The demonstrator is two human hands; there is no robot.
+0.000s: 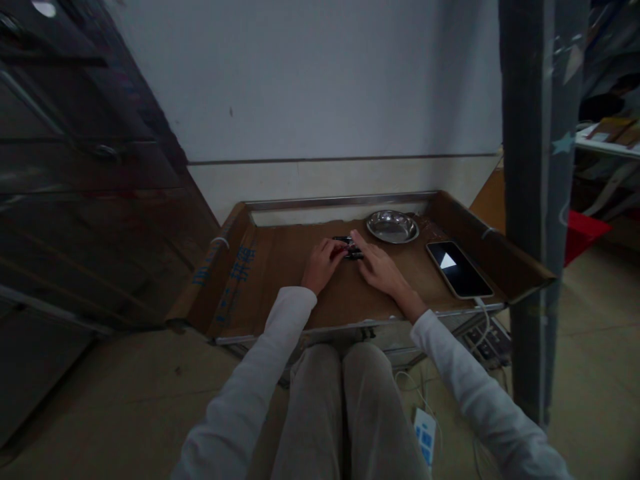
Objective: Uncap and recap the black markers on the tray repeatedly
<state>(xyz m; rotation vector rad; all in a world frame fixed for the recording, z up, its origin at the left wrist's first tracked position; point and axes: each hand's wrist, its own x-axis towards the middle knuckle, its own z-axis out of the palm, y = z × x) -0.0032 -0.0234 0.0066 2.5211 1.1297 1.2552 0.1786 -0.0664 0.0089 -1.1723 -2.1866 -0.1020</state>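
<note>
Small dark parts lying crosswise between both hands (long axis left-right); left hand curled onto them, right hand flat, fingers extended, touching

Both arms extended; left hand curled, right hand flat (fingertips close)

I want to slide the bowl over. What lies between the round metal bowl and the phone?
Head view: only bare brown cardboard between the round metal bowl and the black phone.

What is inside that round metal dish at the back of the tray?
The metal dish looks empty: only its shiny bottom shows. The near wall hides a sliver of the inside, and the picture is dim.
</note>
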